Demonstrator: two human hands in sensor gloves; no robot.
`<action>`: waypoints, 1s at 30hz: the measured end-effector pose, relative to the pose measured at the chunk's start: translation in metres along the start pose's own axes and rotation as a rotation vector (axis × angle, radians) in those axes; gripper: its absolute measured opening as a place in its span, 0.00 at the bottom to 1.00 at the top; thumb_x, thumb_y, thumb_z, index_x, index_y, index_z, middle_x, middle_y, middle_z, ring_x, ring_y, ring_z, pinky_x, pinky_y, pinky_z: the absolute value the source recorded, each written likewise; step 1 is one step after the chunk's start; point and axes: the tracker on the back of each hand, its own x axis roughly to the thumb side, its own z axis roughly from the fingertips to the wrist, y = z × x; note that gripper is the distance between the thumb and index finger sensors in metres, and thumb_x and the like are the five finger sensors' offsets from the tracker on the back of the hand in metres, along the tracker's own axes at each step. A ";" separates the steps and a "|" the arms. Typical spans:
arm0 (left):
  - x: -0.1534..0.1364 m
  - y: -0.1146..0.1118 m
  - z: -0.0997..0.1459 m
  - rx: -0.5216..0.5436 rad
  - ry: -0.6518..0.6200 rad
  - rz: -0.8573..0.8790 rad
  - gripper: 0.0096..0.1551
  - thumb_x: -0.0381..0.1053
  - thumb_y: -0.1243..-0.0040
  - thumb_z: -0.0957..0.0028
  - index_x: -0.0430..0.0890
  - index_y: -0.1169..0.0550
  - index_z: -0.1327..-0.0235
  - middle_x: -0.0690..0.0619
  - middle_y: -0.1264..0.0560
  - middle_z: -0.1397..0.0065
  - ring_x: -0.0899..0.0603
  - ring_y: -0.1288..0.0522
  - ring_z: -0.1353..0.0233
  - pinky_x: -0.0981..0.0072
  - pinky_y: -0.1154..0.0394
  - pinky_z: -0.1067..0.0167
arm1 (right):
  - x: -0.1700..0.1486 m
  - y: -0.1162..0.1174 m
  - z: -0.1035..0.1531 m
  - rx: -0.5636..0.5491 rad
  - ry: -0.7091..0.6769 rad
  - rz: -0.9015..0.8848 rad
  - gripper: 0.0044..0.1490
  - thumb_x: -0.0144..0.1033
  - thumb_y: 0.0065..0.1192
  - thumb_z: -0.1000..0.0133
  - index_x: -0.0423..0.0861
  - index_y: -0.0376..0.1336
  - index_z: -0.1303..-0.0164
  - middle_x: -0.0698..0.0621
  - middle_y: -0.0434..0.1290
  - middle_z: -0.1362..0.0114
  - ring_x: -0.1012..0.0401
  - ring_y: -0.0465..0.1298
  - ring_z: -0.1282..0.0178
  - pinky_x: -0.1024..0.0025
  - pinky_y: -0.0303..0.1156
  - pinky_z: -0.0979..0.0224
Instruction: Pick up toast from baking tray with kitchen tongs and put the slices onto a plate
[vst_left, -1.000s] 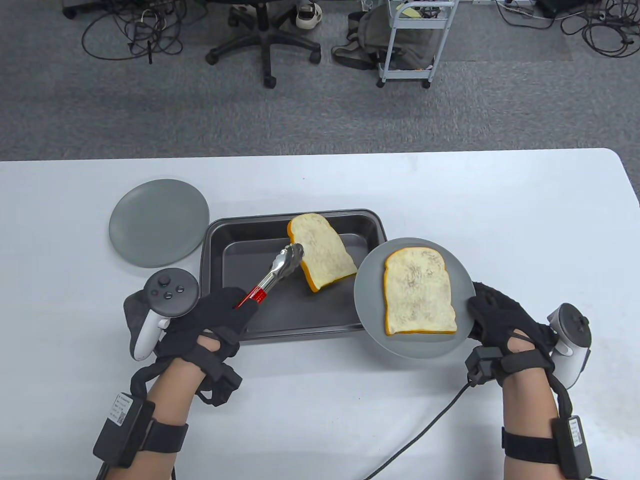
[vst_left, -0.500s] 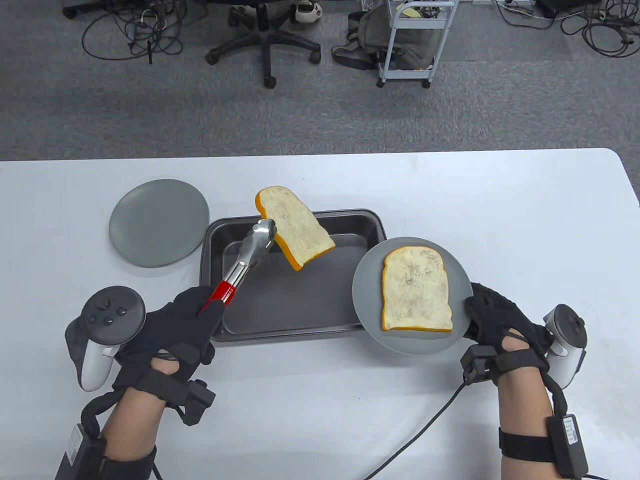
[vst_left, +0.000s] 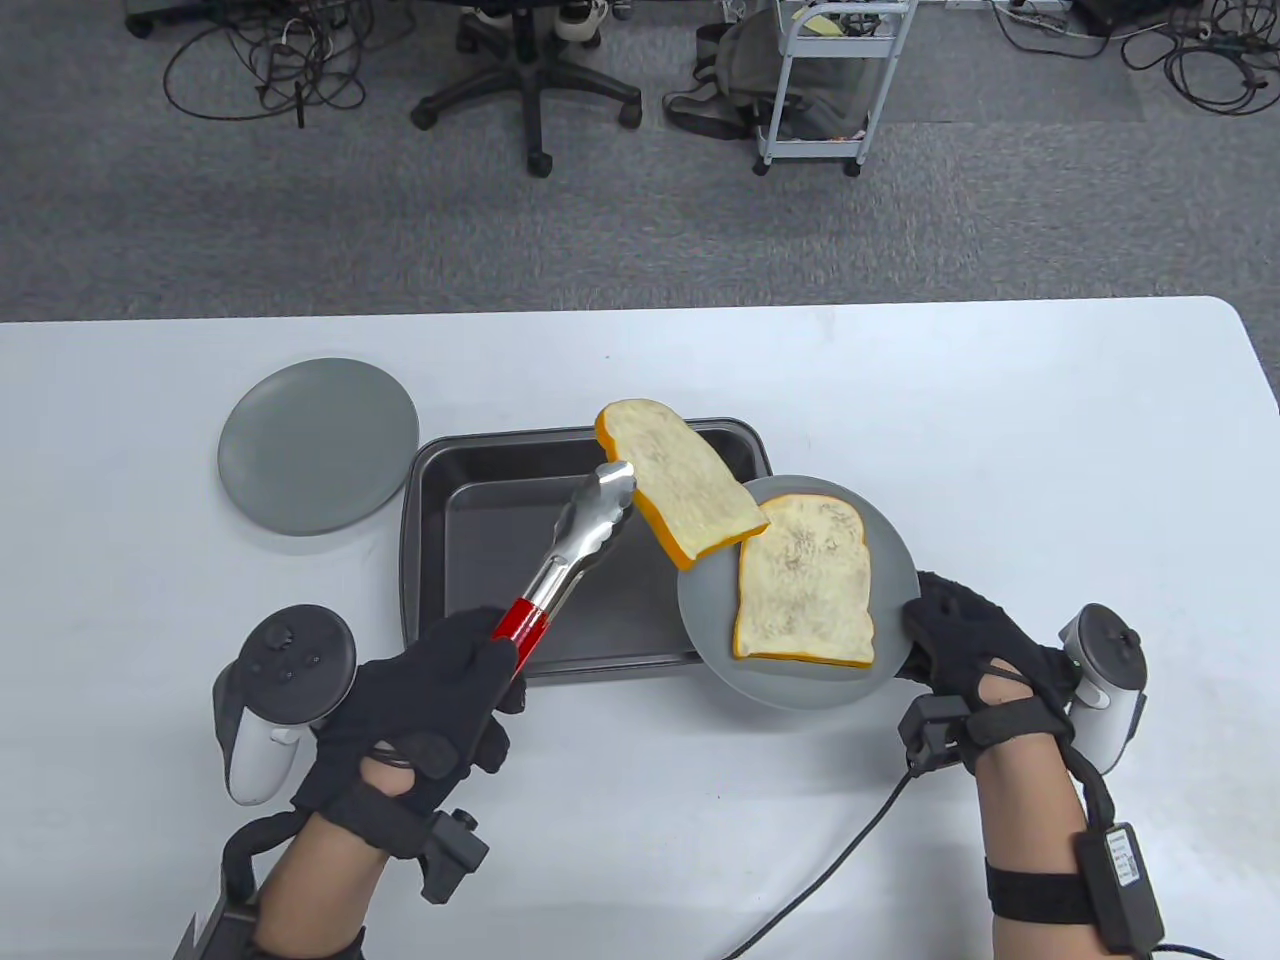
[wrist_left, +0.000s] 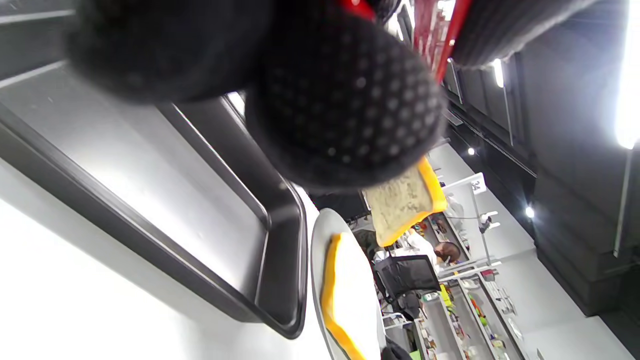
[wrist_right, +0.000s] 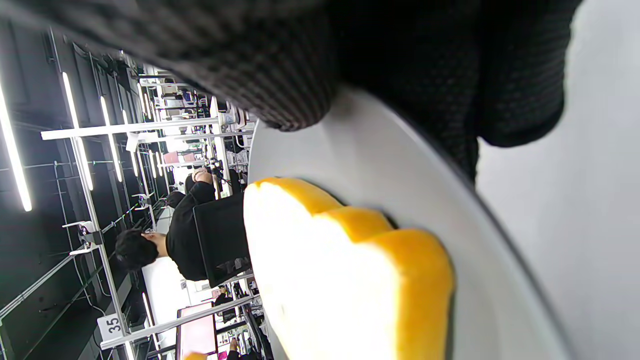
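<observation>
Spanning mid-table, the dark baking tray (vst_left: 480, 560) is overlapped at its right end by the grey plate (vst_left: 700, 620), gripped at the rim by the right hand (vst_left: 975, 650) and carrying one toast slice (vst_left: 805, 595). A second toast slice (vst_left: 675, 475) is clamped in the kitchen tongs (vst_left: 575, 555), squeezed by the left hand (vst_left: 420, 710), and held above the tray's right end and the plate's edge.

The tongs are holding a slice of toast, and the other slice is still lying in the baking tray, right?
Not quite. The tongs do hold one slice, but the other slice lies on the plate held by the right hand, not in the baking tray. The table view shows it.
</observation>
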 end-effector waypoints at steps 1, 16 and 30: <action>0.002 -0.005 0.000 -0.001 -0.008 0.000 0.41 0.64 0.45 0.47 0.35 0.30 0.33 0.44 0.15 0.48 0.53 0.10 0.72 0.68 0.12 0.76 | 0.000 0.001 0.000 0.004 0.000 0.003 0.32 0.32 0.73 0.51 0.36 0.68 0.37 0.37 0.84 0.45 0.48 0.91 0.56 0.47 0.85 0.45; 0.006 -0.077 0.001 -0.109 -0.030 -0.122 0.41 0.64 0.46 0.47 0.35 0.31 0.34 0.45 0.15 0.48 0.54 0.10 0.72 0.68 0.12 0.76 | -0.002 0.005 0.001 0.021 0.009 -0.028 0.32 0.31 0.72 0.51 0.35 0.67 0.37 0.37 0.84 0.45 0.48 0.92 0.56 0.47 0.86 0.45; 0.004 -0.086 -0.004 -0.143 0.015 -0.222 0.45 0.68 0.44 0.48 0.34 0.30 0.33 0.43 0.14 0.48 0.52 0.10 0.72 0.68 0.12 0.76 | -0.005 -0.002 -0.002 0.007 0.013 -0.089 0.32 0.31 0.72 0.51 0.35 0.67 0.37 0.37 0.84 0.45 0.48 0.92 0.56 0.47 0.85 0.45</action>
